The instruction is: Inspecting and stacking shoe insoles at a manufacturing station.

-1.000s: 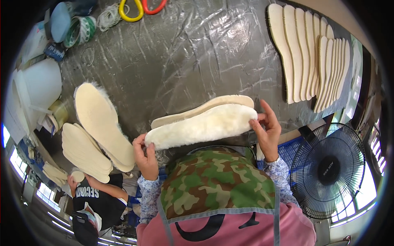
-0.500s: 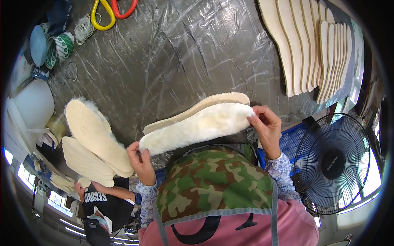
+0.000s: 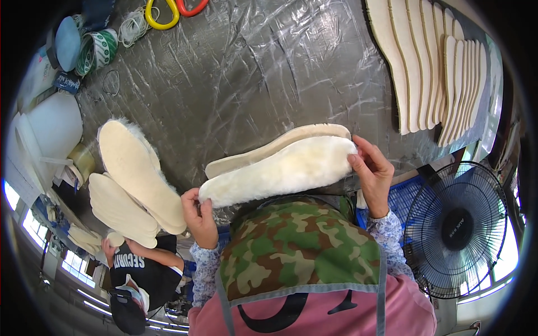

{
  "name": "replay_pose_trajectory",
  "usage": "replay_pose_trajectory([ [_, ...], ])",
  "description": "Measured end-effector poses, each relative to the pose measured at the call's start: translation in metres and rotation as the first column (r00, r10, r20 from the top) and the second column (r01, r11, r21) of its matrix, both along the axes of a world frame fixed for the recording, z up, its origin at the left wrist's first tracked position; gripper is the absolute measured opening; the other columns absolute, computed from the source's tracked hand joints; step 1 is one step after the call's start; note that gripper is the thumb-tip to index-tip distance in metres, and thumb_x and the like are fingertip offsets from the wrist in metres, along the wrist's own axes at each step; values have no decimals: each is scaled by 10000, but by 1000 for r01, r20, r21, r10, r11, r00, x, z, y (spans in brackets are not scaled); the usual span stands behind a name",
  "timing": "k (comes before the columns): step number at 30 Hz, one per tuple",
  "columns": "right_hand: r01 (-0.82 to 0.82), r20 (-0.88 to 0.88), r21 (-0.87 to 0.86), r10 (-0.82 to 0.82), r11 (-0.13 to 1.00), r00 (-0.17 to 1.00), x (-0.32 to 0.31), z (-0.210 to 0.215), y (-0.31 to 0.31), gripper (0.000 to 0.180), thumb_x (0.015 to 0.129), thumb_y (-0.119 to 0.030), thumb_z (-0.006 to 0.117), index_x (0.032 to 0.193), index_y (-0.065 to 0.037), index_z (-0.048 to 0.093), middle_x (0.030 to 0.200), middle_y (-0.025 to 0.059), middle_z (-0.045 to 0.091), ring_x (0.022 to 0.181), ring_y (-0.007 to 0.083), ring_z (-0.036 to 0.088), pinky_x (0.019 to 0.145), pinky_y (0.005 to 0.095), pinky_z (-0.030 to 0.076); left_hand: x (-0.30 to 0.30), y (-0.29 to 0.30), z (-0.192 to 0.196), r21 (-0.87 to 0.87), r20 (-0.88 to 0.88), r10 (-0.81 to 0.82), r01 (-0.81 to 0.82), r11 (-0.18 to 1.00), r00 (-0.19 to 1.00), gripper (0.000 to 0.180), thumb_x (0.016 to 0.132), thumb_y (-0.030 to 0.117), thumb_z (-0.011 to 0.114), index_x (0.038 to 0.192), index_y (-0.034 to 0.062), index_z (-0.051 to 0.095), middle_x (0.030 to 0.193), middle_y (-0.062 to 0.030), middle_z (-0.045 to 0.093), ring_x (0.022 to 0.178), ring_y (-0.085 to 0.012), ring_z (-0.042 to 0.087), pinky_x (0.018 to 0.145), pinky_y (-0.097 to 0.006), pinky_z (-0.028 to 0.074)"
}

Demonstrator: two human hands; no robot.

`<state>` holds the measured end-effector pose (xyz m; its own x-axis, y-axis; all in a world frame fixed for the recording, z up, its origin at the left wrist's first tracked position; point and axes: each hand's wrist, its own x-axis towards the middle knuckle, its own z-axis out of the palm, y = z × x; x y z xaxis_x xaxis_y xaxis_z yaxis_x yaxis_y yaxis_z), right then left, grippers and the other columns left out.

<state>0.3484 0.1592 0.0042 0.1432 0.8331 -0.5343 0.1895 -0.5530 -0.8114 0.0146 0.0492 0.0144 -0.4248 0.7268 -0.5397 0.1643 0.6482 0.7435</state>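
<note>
Between my two hands stretches a white fluffy insole [image 3: 274, 171], fleece side up, over the near edge of the table. My left hand [image 3: 200, 217] pinches one end of it between thumb and fingers. At the other end, my right hand [image 3: 371, 171] grips it the same way. Just beyond lies a second insole [image 3: 269, 147], its smooth cream side up, partly covered by the fleecy one. To my left, a pile of larger cream insoles [image 3: 134, 168] with fluffy edges lies next to a fanned stack of smaller insoles [image 3: 119, 210].
Rows of overlapping cream insoles [image 3: 426, 67] lie at the far right. Scissors with yellow and red handles [image 3: 162, 21], string [image 3: 134, 27] and a green-white roll [image 3: 98, 51] sit far left. A black fan [image 3: 457, 228] stands right, by a blue crate [image 3: 395, 201]. Another person [image 3: 148, 274] works lower left.
The whole view has shifted slightly, so the table things appear further right. Both hands keep hold of the fluffy insole, which is tilted much as before.
</note>
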Motion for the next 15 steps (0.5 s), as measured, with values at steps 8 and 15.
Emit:
replay_pose_trajectory([
  [8, -77, -20, 154, 81, 985, 997, 4, 8, 36, 152, 849, 30, 694, 997, 39, 665, 885, 9, 593, 778, 70, 544, 692, 201, 445, -5, 34, 11, 162, -2, 26, -25, 987, 1000, 220, 922, 13, 532, 1138, 5, 493, 1013, -38, 500, 919, -107, 489, 834, -243, 414],
  [15, -400, 201, 569, 351, 718, 915, 1, -15, 118, 203, 760, 123, 621, 891, -23, 669, 1049, 103, 624, 987, 213, 611, 849, 307, 484, -21, 83, -10, 529, -292, -74, 226, 818, 954, 116, 925, 19, 518, 1039, 43, 526, 1153, -148, 531, 1034, -243, 551, 925, -356, 446],
])
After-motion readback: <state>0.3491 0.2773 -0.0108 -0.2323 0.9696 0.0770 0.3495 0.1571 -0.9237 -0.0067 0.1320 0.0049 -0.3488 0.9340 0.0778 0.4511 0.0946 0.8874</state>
